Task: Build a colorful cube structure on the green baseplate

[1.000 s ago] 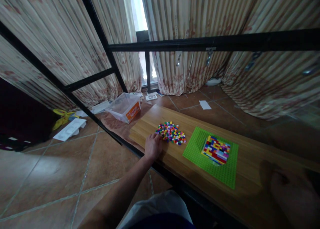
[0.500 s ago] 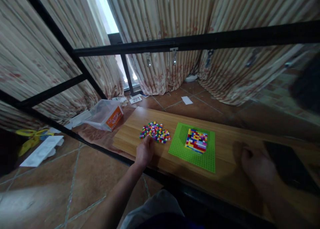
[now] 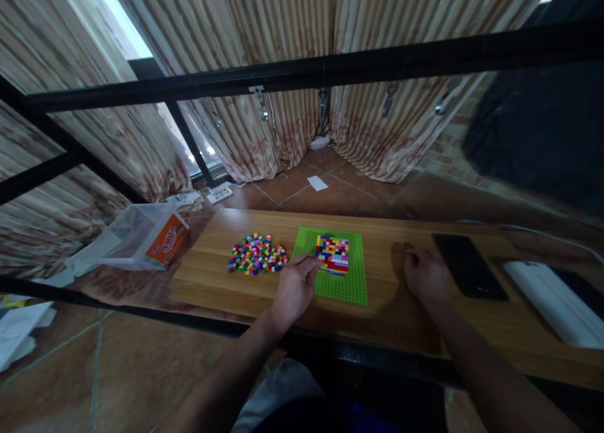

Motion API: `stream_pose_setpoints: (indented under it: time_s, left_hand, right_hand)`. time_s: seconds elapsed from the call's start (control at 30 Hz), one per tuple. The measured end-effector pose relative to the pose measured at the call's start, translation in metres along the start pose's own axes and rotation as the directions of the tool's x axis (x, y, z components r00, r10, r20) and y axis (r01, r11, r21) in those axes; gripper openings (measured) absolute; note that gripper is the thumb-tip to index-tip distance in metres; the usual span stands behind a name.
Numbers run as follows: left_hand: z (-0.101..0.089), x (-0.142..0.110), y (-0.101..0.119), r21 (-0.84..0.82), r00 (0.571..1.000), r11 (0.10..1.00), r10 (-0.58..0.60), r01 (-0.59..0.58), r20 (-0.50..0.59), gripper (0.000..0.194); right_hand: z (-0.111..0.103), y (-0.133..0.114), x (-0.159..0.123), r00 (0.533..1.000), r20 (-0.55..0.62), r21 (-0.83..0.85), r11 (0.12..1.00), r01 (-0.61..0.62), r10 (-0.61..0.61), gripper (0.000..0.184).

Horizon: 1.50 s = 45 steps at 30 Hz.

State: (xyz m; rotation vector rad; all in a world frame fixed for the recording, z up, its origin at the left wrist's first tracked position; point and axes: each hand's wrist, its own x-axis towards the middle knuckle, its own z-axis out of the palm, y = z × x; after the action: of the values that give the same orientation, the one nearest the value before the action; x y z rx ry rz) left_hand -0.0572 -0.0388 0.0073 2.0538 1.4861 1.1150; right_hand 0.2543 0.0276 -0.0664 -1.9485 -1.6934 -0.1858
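A green baseplate [image 3: 352, 282] lies on the wooden tabletop [image 3: 207, 275], with a block of small coloured bricks [image 3: 332, 254] built on it. To its left sits a loose pile of coloured bricks [image 3: 257, 254]. My left hand [image 3: 295, 288] rests at the baseplate's left edge, fingers pinched together and pointing at the built block; what it holds is too small to name. My right hand [image 3: 425, 274] lies on the table to the right of the baseplate, its fingers curled in.
A black phone [image 3: 467, 265] lies right of my right hand, with a white oblong object [image 3: 557, 302] beyond it. A clear plastic tub with an orange label [image 3: 141, 238] lies left of the table. Black metal bars [image 3: 302, 74] cross above. Papers litter the tiled floor.
The view has swung right. My left hand left the loose pile and moved right to the baseplate's edge. My right hand came in nearer the baseplate.
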Motion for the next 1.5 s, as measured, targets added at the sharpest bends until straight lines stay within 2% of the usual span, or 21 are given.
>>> stream_pose_setpoints:
  time_s: [0.13, 0.33, 0.77, 1.2, 1.5]
  left_hand:
    - [0.012, 0.016, 0.003, 0.129, 1.0, 0.991, 0.015, -0.018, 0.021, 0.02]
    - [0.023, 0.033, 0.004, 0.203, 0.997, 0.979, 0.005, -0.02, 0.072, 0.033]
    - [0.027, 0.038, 0.004, 0.358, 0.983, 0.924, 0.079, -0.134, 0.165, 0.027]
    - [0.027, 0.035, 0.003, 0.312, 0.991, 0.947, 0.034, -0.073, 0.129, 0.037]
    - [0.035, 0.04, 0.003, 0.217, 0.998, 0.974, -0.063, 0.066, -0.017, 0.042]
  right_hand:
    - [-0.001, -0.002, 0.0, 1.0, 0.0, -0.001, 1.0, -0.015, 0.015, 0.03]
    - [-0.003, -0.004, 0.0, 1.0, -0.002, -0.008, 1.0, -0.028, 0.028, 0.029]
    - [0.0, -0.001, 0.0, 1.0, -0.007, -0.018, 1.0, -0.023, 0.023, 0.031]
    - [-0.002, -0.001, -0.001, 1.0, 0.0, -0.016, 1.0, -0.006, 0.006, 0.03]
    - [-0.001, 0.001, 0.0, 1.0, -0.003, 0.001, 1.0, 0.005, -0.005, 0.029]
